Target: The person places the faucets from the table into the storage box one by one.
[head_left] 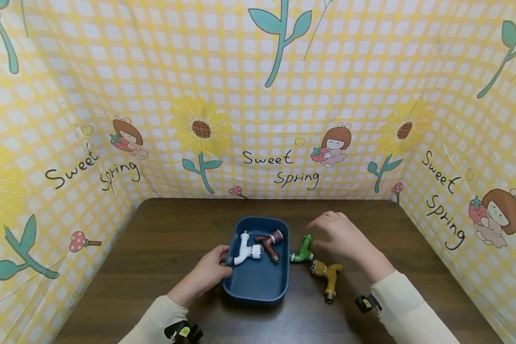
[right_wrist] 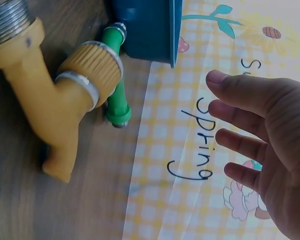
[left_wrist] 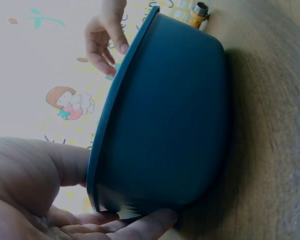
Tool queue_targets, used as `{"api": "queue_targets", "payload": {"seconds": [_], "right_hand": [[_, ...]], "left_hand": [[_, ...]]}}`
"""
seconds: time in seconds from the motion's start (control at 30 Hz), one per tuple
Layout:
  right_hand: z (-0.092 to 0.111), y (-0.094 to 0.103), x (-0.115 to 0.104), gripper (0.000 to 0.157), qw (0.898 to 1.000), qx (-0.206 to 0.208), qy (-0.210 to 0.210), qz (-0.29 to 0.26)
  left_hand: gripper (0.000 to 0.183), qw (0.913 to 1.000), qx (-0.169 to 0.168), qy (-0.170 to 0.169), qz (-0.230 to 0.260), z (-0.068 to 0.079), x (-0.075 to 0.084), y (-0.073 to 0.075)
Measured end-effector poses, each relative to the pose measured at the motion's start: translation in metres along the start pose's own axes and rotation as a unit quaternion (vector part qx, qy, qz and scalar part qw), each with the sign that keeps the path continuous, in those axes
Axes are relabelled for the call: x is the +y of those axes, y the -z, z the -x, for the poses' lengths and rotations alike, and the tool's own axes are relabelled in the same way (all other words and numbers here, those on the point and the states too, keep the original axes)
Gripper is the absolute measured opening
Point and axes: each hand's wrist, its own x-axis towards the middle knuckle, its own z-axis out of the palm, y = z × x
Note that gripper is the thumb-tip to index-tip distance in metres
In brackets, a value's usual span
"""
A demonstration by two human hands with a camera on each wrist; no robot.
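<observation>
A dark blue tray (head_left: 256, 286) stands on the table, and my left hand (head_left: 206, 271) grips its left side. In the left wrist view the thumb is at the rim while fingers (left_wrist: 152, 224) lie along the outer wall. Inside the tray are a white tap (head_left: 242, 252) and a dark red-brown tap (head_left: 272, 244). A green tap (head_left: 303, 250) lies just right of the tray, with a yellow tap (head_left: 332, 277) nearer to me. My right hand (head_left: 341, 238) hovers beside the green tap, fingers loosely bent and holding nothing, as the right wrist view shows.
The brown wooden table (head_left: 167, 222) is bordered at the back and sides by a yellow checked cloth (head_left: 258, 114) with printed flowers and words. Each wrist wears a small black device, one on the left sleeve (head_left: 155, 317) and one on the right sleeve (head_left: 406, 306).
</observation>
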Motion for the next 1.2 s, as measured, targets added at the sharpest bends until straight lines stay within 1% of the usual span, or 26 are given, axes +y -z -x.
{"api": "queue_targets", "payload": {"seconds": [0.33, 0.63, 0.77, 1.0, 1.2], "right_hand": [[0.018, -0.001, 0.016, 0.041, 0.999, 0.005, -0.029, -0.014], [0.035, -0.005, 0.03, 0.04, 0.997, 0.003, -0.06, -0.058], [0.043, -0.008, 0.035, 0.04, 0.995, 0.001, -0.072, -0.066], [0.055, -0.016, 0.046, 0.04, 0.992, -0.002, -0.084, -0.093], [0.064, -0.022, 0.051, 0.041, 0.987, -0.007, -0.098, -0.129]], "left_hand": [[0.064, 1.0, -0.004, 0.001, 0.004, -0.001, 0.0, 0.001], [0.063, 1.0, -0.006, 0.006, -0.003, -0.001, 0.001, 0.0], [0.063, 1.0, -0.005, 0.007, -0.004, -0.001, 0.001, 0.001], [0.064, 1.0, -0.003, 0.003, -0.005, 0.0, 0.002, 0.001], [0.064, 0.9999, -0.005, 0.006, -0.01, 0.0, 0.002, 0.001]]}}
